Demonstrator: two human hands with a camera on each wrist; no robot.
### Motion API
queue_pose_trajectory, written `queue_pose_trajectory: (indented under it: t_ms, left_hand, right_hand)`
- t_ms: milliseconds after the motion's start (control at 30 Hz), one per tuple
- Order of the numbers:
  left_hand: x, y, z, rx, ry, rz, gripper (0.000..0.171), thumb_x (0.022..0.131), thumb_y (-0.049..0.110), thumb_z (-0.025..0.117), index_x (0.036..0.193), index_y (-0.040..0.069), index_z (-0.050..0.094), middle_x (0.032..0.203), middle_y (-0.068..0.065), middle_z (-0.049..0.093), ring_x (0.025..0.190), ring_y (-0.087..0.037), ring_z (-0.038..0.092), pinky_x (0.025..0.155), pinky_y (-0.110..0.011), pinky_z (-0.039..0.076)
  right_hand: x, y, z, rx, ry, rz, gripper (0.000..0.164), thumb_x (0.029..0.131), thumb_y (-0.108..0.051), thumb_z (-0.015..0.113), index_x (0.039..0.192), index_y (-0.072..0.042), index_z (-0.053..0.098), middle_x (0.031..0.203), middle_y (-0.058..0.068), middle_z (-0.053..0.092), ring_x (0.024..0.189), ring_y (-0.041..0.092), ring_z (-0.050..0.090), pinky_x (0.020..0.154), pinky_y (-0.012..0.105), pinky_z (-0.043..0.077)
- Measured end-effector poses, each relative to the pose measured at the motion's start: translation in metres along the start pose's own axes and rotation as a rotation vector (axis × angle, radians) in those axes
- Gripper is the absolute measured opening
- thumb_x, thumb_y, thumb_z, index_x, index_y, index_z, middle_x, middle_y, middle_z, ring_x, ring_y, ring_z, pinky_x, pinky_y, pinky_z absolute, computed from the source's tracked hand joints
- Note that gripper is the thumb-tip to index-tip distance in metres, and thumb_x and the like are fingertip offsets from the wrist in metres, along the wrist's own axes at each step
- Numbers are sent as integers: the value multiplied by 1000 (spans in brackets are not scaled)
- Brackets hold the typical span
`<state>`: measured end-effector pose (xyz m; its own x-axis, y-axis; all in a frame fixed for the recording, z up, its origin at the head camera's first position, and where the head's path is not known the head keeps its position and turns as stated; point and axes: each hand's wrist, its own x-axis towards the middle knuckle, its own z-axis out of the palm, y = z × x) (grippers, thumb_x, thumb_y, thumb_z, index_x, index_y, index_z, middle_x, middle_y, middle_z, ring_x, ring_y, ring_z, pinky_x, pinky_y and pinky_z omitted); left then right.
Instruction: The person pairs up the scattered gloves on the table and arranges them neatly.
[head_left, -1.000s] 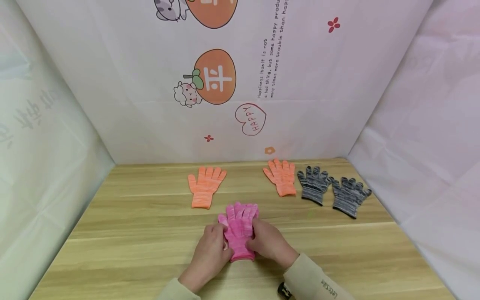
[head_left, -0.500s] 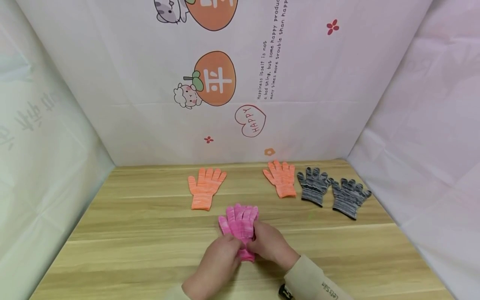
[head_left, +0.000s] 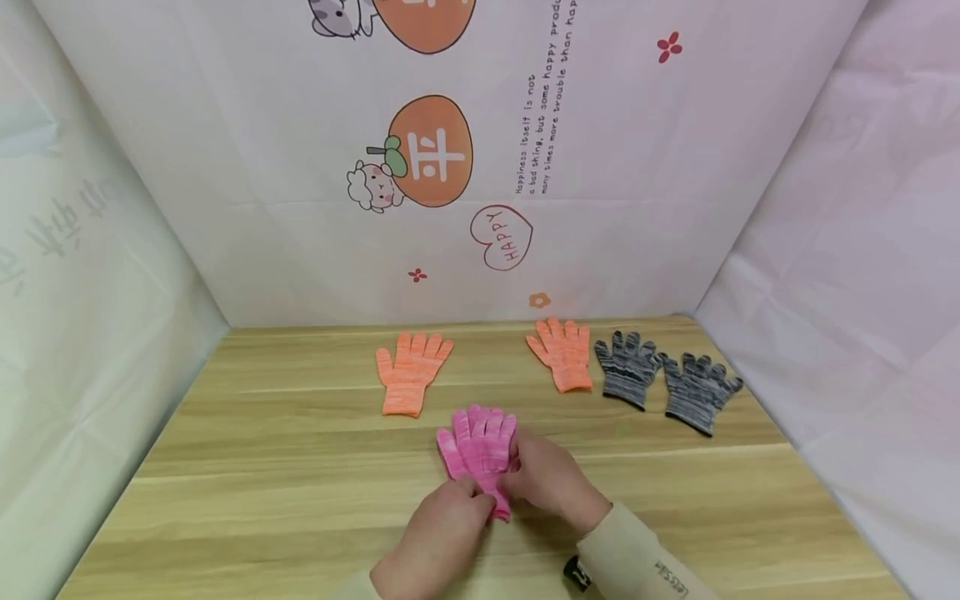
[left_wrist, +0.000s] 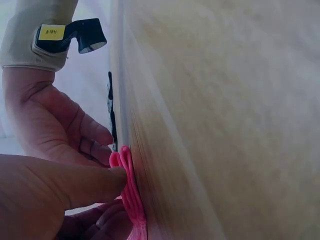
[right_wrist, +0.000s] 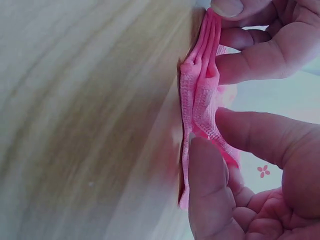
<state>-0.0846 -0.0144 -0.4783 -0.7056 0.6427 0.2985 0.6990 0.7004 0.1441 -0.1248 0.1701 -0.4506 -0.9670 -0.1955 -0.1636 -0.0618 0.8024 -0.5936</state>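
Two pink knit gloves (head_left: pixel 480 446) lie stacked on the table, fingers pointing away from me. At their left side my left hand (head_left: pixel 442 529) pinches the cuff, its thumb (left_wrist: pixel 100 187) on top in the left wrist view. Folded pink layers of the cuff (right_wrist: pixel 200 75) show edge-on in the right wrist view. My right hand (head_left: pixel 553 479) grips the right edge of the gloves, thumb (right_wrist: pixel 255 132) on one side and a finger (right_wrist: pixel 210 185) on the other. Both hands hide parts of the lower gloves.
Behind the pink gloves lie an orange glove (head_left: pixel 408 375) at left and another orange glove (head_left: pixel 564 357) at right. Two grey-black gloves, one (head_left: pixel 628 372) beside the other (head_left: pixel 697 396), lie at far right. A printed white cloth (head_left: pixel 315 250) rises behind the wooden table (head_left: pixel 262 467).
My left hand has moved right from the gloves' left edge onto the cuff, which now looks narrower and folded toward the right. My right hand has shifted slightly rightward.
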Motion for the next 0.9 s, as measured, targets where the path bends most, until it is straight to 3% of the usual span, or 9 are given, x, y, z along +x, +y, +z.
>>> queue_pose_trajectory:
  t_ms: [200,433,700,900]
  left_hand:
    - [4,1,0,48,0,-23,4,93,11,71,90,15,72,81,2,60,68,-13,57,58,-26,47]
    - [8,-1,0,7,-32,-57,9,90,9,74,88,16,69,79,2,58,68,-11,55,60,-27,47]
    - [6,-2,0,22,-18,-71,14,88,5,74,87,17,66,76,3,54,66,-11,51,57,-24,43]
    - [4,1,1,88,14,-53,15,86,8,75,83,18,64,75,3,53,62,-12,53,53,-25,42]
  right_hand:
    - [-3,2,-1,8,-26,-64,32,81,-14,82,99,-9,56,79,1,57,71,17,53,62,33,44]
    - [-12,2,-3,19,-103,-129,27,75,-13,84,86,-11,59,72,-4,58,64,12,53,54,29,43]
    - [-22,-5,8,-201,-80,-156,24,75,-13,81,74,-17,57,67,-7,52,60,10,45,57,30,39]
    - [-24,-7,14,-258,-62,-155,25,77,-11,76,67,-19,55,65,-7,50,59,10,43,57,30,39]
